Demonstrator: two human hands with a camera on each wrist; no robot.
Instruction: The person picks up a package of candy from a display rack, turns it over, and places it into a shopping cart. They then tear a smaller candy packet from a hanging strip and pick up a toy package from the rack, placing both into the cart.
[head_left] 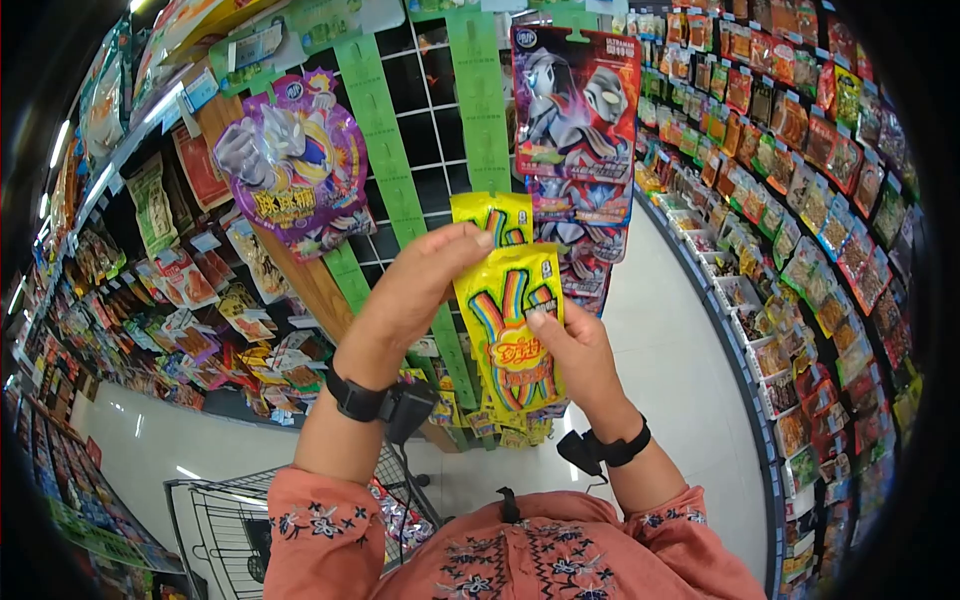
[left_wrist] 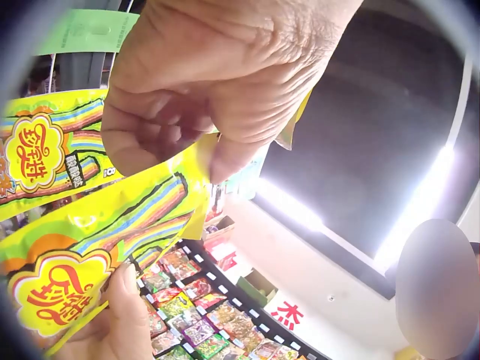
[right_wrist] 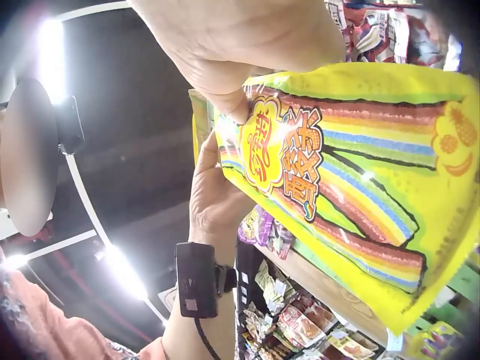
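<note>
"What do the hands have hold of?"

"A yellow plastic candy packet with rainbow-striped strips printed on it [head_left: 515,335]. It is upright in front of the person, and both hands are clamped on it. The left hand [head_left: 425,275] pinches its top edge between thumb and curled fingers."

"And the right?"

"The right hand [head_left: 585,360] grips its side, thumb flat across the printed front."

"Is there another one like it?"

"Yes, a second yellow packet with the same striped print [head_left: 505,215], just behind the top of the held one. Whether the left fingertips touch it, one cannot tell."

"What's around them?"

"Long green hanging strips [head_left: 395,130] over a black panel with white grid lines [head_left: 425,140]. A purple packet with a silver figure [head_left: 295,160] hangs to the left, and red-and-dark packages with masked figures [head_left: 575,110] hang to the right."

"Lower down?"

"A dark wire shopping cart [head_left: 215,515] is at the lower left, near the person's embroidered coral shirt [head_left: 540,555]. Curved shelves full of packaged snacks [head_left: 790,220] line the right side."
</note>
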